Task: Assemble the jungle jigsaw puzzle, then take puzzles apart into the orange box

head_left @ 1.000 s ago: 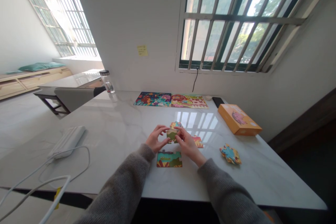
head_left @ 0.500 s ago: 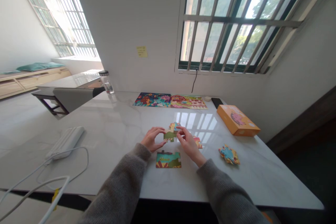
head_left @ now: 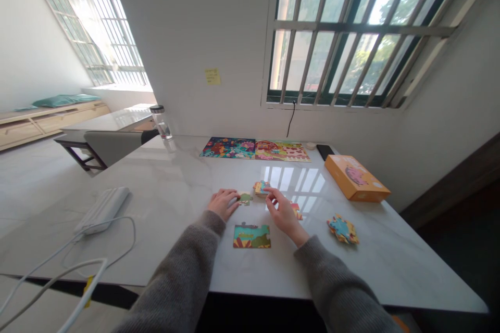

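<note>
The green puzzle piece (head_left: 246, 198) is at the curled left hand (head_left: 224, 204), on its side facing the tabletop's (head_left: 273, 276) right edge, grip unclear; the right hand (head_left: 284, 214), half open, looks empty.

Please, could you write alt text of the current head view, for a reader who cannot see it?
At a white table, the left hand touches a green puzzle piece, while the right hand is beside a small pile of pieces. Nearer the person lies a puzzle section; an orange box is at the right.
</note>
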Demonstrator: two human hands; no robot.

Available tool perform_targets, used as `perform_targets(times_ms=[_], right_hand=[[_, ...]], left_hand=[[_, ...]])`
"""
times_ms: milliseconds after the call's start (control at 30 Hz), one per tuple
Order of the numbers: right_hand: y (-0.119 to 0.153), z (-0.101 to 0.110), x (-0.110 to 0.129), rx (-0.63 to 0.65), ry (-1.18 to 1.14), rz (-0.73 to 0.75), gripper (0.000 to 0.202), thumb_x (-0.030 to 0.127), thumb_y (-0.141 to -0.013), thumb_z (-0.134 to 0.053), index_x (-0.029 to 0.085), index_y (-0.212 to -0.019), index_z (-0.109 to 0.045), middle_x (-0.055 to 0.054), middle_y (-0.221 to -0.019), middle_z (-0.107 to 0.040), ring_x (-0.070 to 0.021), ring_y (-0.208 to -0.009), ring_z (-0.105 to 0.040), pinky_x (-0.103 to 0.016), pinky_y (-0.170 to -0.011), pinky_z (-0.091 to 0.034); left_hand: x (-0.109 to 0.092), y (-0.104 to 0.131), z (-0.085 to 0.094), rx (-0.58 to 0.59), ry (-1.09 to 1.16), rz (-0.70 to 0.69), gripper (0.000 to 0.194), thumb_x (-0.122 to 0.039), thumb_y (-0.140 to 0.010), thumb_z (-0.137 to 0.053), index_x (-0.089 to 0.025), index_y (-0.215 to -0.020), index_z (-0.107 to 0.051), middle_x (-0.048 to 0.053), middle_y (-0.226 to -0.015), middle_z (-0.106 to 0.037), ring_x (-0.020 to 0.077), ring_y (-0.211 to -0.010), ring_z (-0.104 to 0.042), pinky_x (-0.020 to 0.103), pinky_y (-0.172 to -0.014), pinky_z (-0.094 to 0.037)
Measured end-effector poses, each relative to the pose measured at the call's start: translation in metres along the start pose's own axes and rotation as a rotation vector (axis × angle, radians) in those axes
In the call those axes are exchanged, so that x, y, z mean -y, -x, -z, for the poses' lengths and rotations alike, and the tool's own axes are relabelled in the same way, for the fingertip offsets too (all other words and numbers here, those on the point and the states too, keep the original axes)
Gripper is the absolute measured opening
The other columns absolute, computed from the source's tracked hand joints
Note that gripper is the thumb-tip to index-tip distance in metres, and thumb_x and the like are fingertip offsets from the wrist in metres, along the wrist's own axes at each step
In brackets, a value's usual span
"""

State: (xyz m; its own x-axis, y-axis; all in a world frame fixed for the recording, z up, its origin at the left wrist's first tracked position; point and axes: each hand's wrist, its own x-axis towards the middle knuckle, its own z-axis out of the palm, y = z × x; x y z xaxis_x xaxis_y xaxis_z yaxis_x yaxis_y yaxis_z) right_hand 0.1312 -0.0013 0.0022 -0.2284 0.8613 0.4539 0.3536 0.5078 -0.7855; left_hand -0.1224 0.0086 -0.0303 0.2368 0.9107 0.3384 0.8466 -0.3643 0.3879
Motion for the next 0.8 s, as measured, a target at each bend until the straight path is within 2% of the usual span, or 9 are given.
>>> perform_targets(times_ms=[200,367,533,600,700,733,800], right_hand=[[0.0,0.0,-0.002,0.02,0.099,0.091,0.028,0.018,-0.09,-0.047,0.02,-0.112,-0.063,-0.004,-0.087,-0.061,-0.0211,-0.087,-0.057,-0.037,-0.085,-0.046],[-0.001,0.002,-0.003,0.024,0.143,0.093,0.025,0.015,-0.089,-0.047,0.02,-0.105,-0.066,-0.005,-0.088,-0.061,-0.022,-0.089,-0.056,-0.037,-0.085,-0.045],[-0.003,0.003,-0.006,0.002,0.174,0.078,0.025,0.015,-0.09,-0.048,0.02,-0.105,-0.068,-0.006,-0.089,-0.062,-0.0223,-0.09,-0.056,-0.036,-0.084,-0.045],[-0.004,0.003,-0.008,-0.005,0.193,0.075,0.026,0.015,-0.091,-0.048,0.021,-0.105,-0.068,-0.006,-0.09,-0.063,-0.0227,-0.091,-0.056,-0.036,-0.084,-0.045],[-0.005,0.004,-0.011,-0.022,0.236,0.094,0.026,0.013,-0.091,-0.047,0.022,-0.104,-0.068,-0.007,-0.093,-0.064,-0.0239,-0.094,-0.055,-0.037,-0.086,-0.045],[-0.005,0.005,-0.012,-0.029,0.253,0.105,0.027,0.013,-0.091,-0.046,0.022,-0.104,-0.069,-0.007,-0.094,-0.064,-0.0243,-0.095,-0.055,-0.038,-0.087,-0.045],[-0.007,0.006,-0.015,-0.037,0.293,0.126,0.03,0.011,-0.092,-0.044,0.022,-0.104,-0.069,-0.008,-0.096,-0.063,-0.0249,-0.097,-0.053,-0.039,-0.09,-0.044]], left_hand=[[-0.002,-0.008,-0.006,-0.102,0.026,0.072,0.018,-0.032,-0.09,-0.063,-0.028,-0.106,-0.07,0.006,-0.117,-0.068,0.0272,-0.112,-0.054,0.045,-0.098,-0.041],[0.003,-0.024,-0.006,-0.121,0.043,0.107,0.016,-0.029,-0.09,-0.063,-0.027,-0.103,-0.071,0.008,-0.117,-0.068,0.0321,-0.113,-0.054,0.053,-0.097,-0.038],[0.012,-0.038,-0.008,-0.12,0.015,0.102,0.016,-0.03,-0.09,-0.062,-0.028,-0.103,-0.071,0.008,-0.116,-0.068,0.0306,-0.112,-0.053,0.049,-0.098,-0.038],[0.011,-0.039,-0.006,-0.132,-0.014,0.096,0.021,-0.028,-0.09,-0.062,-0.028,-0.109,-0.07,0.008,-0.12,-0.066,0.0298,-0.113,-0.053,0.048,-0.098,-0.04],[0.0,-0.038,-0.001,-0.227,-0.019,0.005,0.036,-0.02,-0.09,-0.056,-0.027,-0.125,-0.062,0.008,-0.129,-0.061,0.0274,-0.118,-0.051,0.044,-0.099,-0.041],[-0.007,-0.037,0.0,-0.254,-0.005,-0.049,0.036,-0.018,-0.091,-0.054,-0.027,-0.125,-0.061,0.008,-0.128,-0.061,0.0263,-0.118,-0.051,0.043,-0.099,-0.041],[-0.021,-0.035,0.0,-0.225,0.031,-0.162,0.029,-0.018,-0.092,-0.052,-0.025,-0.117,-0.066,0.007,-0.12,-0.065,0.0246,-0.115,-0.055,0.041,-0.099,-0.042]])
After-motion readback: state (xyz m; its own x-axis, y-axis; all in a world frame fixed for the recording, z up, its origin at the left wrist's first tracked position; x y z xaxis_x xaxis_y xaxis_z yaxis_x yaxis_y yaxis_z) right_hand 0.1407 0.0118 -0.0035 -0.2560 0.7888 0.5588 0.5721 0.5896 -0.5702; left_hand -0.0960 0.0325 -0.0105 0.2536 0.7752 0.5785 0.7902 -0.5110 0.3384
